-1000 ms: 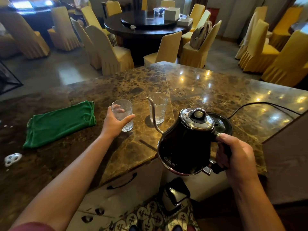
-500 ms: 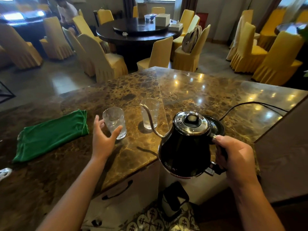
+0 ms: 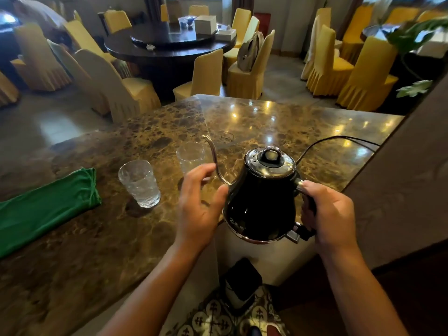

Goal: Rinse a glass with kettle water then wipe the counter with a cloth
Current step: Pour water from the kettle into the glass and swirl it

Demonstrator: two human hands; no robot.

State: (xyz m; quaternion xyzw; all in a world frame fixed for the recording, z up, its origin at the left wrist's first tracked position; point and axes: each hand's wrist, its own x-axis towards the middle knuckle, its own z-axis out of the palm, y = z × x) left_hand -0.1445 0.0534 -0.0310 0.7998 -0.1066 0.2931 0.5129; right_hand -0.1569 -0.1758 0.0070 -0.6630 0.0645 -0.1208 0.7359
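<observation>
My right hand [image 3: 327,212] grips the handle of the black gooseneck kettle [image 3: 263,200], held above the near edge of the marble counter [image 3: 278,122], while my left hand [image 3: 198,204] hangs open beside its spout, holding nothing. Two empty glasses stand on the counter: a textured glass [image 3: 140,183] left of my hand and a second glass [image 3: 190,156] behind it. A green cloth [image 3: 46,209] lies at far left.

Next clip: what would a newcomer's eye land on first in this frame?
The black gooseneck kettle, held by its handle in the right hand at the counter's near edge, dominates the centre. The open left hand hovers beside its spout. Left of them, a textured glass stands on the brown marble counter, with a green cloth at far left.
</observation>
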